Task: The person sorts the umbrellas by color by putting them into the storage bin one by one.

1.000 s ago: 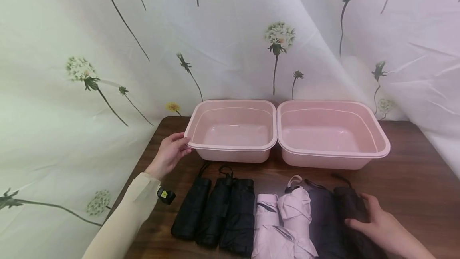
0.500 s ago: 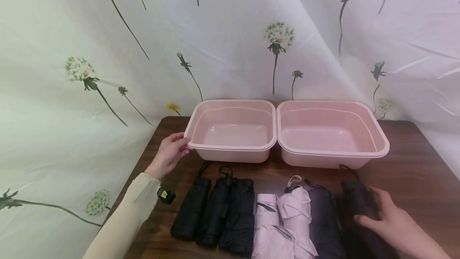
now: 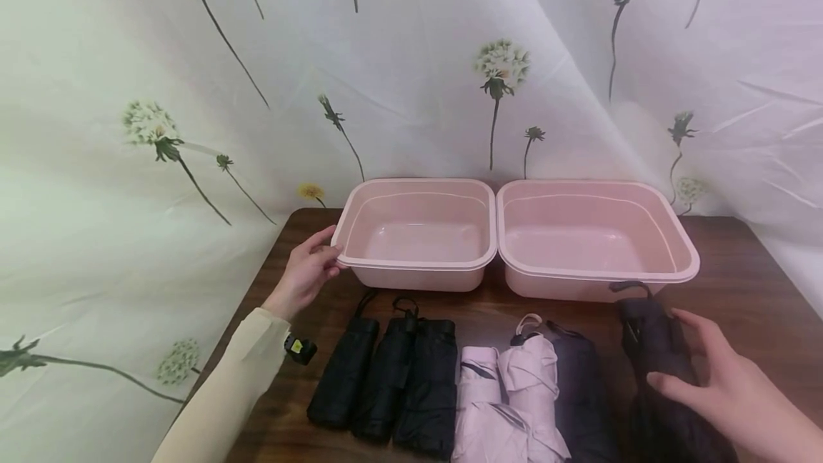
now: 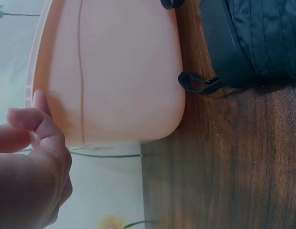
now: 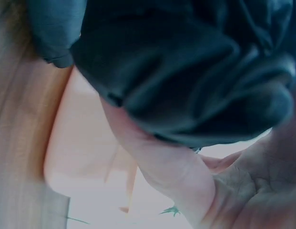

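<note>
In the head view my right hand point(image 3: 723, 384) grips a folded black umbrella point(image 3: 662, 356) at the right end of the row, its strap loop toward the right basin. The same umbrella fills much of the right wrist view, blurred. My left hand point(image 3: 307, 270) pinches the rim at the near left corner of the left pink basin point(image 3: 418, 277), thumb on top. The left wrist view shows that hand point(image 4: 35, 152) at the basin's edge. Nothing lies in the left basin or in the right pink basin point(image 3: 579, 288).
Black umbrellas point(image 3: 343, 374) lie side by side at the left on the wooden table point(image 3: 759, 291). Pale pink umbrellas point(image 3: 530, 377) and a dark umbrella point(image 3: 581, 391) lie to their right. A flower-print cloth point(image 3: 411, 91) hangs behind the basins.
My right hand has moved the black umbrella to the right and up, away from the dark umbrella beside it. My left hand stays on the basin's rim.
</note>
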Tool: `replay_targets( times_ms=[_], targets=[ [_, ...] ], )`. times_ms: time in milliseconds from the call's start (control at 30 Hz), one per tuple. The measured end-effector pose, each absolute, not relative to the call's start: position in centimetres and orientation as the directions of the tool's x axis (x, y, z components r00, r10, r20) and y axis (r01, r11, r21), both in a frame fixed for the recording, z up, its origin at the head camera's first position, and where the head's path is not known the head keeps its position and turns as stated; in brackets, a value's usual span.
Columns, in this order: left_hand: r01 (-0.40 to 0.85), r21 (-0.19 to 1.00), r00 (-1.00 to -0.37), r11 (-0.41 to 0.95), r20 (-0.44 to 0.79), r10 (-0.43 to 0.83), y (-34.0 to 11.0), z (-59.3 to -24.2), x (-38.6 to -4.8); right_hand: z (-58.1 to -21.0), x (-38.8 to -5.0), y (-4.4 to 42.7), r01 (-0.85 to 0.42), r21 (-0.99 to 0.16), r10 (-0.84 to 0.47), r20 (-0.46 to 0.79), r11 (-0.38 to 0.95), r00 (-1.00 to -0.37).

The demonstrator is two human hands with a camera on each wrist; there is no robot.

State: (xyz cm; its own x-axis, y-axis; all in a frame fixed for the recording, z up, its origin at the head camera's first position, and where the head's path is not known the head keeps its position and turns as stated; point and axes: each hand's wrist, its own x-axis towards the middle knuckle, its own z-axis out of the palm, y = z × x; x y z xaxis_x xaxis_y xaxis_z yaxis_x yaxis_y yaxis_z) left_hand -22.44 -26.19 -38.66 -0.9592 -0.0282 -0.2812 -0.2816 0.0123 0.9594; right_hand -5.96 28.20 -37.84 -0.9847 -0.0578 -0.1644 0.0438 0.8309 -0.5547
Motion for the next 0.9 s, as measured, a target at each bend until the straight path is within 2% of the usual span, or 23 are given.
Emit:
replay_targets(
  times_ms=[133,367,567,700,800,900],
  targets=[
    [-0.281,0.96,-0.96,-0.007,-0.281,-0.014,-26.4,-38.7,-22.5,-37.6,-6.3,28.0,-0.027,-0.593,-0.074,-0.056,0.805,-0.996],
    [-0.267,0.964,-0.963,-0.003,-0.267,-0.025,-26.3,-39.1,-22.6,-37.3,-7.8,27.2,-0.134,-0.744,-0.125,0.068,0.655,-0.99],
    [-0.279,0.96,-0.96,0.013,-0.279,-0.04,-25.9,-38.9,-22.4,-35.9,-9.9,26.8,-0.099,-0.764,-0.104,0.042,0.638,-0.994],
    [-0.291,0.957,-0.956,0.007,-0.29,-0.048,-25.9,-38.8,-22.4,-35.0,-11.4,26.3,-0.079,-0.814,-0.102,0.024,0.576,-0.995],
    [-0.293,0.956,-0.955,0.0,-0.292,-0.05,-25.9,-38.8,-22.4,-34.4,-12.5,25.3,-0.1,-0.863,-0.13,0.04,0.496,-0.991],
    [-0.296,0.955,-0.953,0.001,-0.296,-0.063,-26.0,-38.8,-22.5,-34.0,-13.8,23.6,-0.126,-0.927,-0.164,0.072,0.353,-0.984]
  ],
)
